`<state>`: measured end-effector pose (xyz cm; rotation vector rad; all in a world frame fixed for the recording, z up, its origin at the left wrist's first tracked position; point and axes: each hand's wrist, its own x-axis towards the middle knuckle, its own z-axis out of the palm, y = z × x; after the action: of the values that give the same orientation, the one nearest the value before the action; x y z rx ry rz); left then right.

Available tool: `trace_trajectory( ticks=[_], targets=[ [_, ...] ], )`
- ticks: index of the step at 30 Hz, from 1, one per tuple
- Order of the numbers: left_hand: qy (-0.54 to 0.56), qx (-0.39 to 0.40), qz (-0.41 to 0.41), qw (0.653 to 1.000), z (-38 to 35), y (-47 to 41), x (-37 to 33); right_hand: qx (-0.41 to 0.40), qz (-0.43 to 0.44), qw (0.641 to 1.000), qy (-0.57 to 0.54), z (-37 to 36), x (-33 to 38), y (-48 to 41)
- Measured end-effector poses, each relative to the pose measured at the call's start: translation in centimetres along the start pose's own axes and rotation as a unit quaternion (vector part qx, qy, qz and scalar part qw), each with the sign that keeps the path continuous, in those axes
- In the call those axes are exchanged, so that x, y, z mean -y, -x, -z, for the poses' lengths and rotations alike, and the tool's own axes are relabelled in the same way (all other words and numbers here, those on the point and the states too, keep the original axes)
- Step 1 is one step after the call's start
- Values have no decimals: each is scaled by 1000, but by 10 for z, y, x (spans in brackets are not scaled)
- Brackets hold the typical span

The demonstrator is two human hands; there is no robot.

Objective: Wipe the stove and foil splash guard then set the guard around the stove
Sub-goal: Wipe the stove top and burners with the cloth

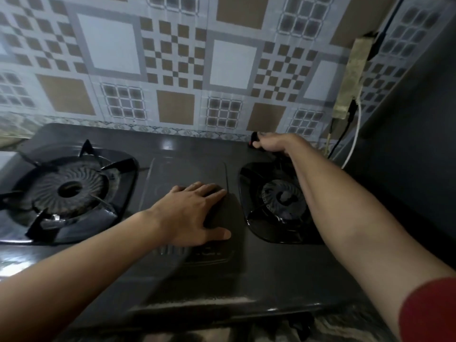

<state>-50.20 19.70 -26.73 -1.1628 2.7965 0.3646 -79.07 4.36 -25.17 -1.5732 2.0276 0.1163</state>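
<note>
Lettering embossed on the stove (246, 280) just below the left hand (190, 213) is too blurred to read. The stove sits against a patterned wall (111, 50) and has two burners, a left burner (69, 188) and a right burner (281, 196). The left hand lies flat between them with its fingers straight. The right hand (274, 144) grips a small dark-and-red thing (254, 140) at the rear right corner.

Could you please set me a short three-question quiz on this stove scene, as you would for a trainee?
1. True or false: the left hand lies flat on the middle panel of the stove.
2. Which burner does the right forearm cross? A: the left one. B: the right burner.
3. Fill in: the right hand grips a small dark item at the stove's far ___ corner.
Key: 1 true; 2 B; 3 right.
</note>
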Motion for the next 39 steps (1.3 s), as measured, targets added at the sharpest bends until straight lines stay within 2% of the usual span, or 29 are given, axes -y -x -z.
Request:
trace_trajectory(
  ticks=[2,7,12,19,26,32,36,39],
  targets=[
    [27,-12,5,1000,4,3,6,20,16,998,50,-4,17,-5],
    [-21,-42,51,998,11,18,32,21,23,994,103,-7,32,-2],
    [-14,-33,83,996,12,26,50,-31,71,994,83,-29,59,12],
    [4,-39,82,996,8,25,55,-81,138,985,68,-72,107,55],
    [0,-12,76,997,19,39,57,-61,127,984,109,-77,130,127],
    [-5,-83,61,995,31,84,77,-65,76,991,90,-90,141,201],
    [-36,-128,61,989,29,127,108,-91,61,993,32,-122,141,243],
    [-54,-140,95,984,22,156,136,-141,58,988,1,-156,143,265]
  ],
)
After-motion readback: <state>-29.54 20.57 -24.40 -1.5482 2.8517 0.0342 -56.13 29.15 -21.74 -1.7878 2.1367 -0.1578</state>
